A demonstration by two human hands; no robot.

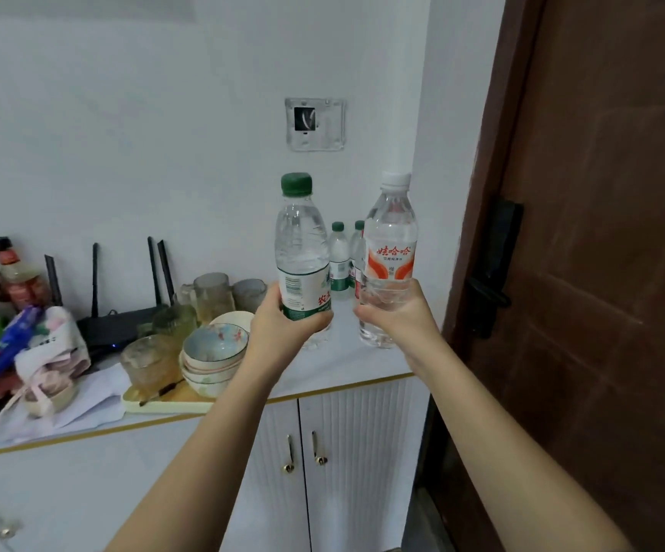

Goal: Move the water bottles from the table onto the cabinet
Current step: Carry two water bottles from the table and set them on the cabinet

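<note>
Hands grip upright bottles: left hand (283, 326) green-capped bottle (302, 253), right hand (396, 316) 娃哈哈 bottle (390, 249)

We face a white wall (124, 133) with an open socket box (315, 124); dark brown door (601, 233) at right, white cupboard doors (354, 452) below.

A stack of bowls (214, 358) sits on a pale tray (163, 404) at about 9 o'clock from centre, with several glass cups (211, 290) just behind it toward 10 o'clock; a black router (118, 322) with upright antennas stands farther left against the white wall (124, 133); bags and packets (50, 348) crowd the 9 o'clock edge, sauce bottles (14, 272) behind them; a bare wall box (315, 124) hangs near 12 o'clock; a brown door (601, 233) with a black handle (494, 268) fills 3 o'clock
</note>
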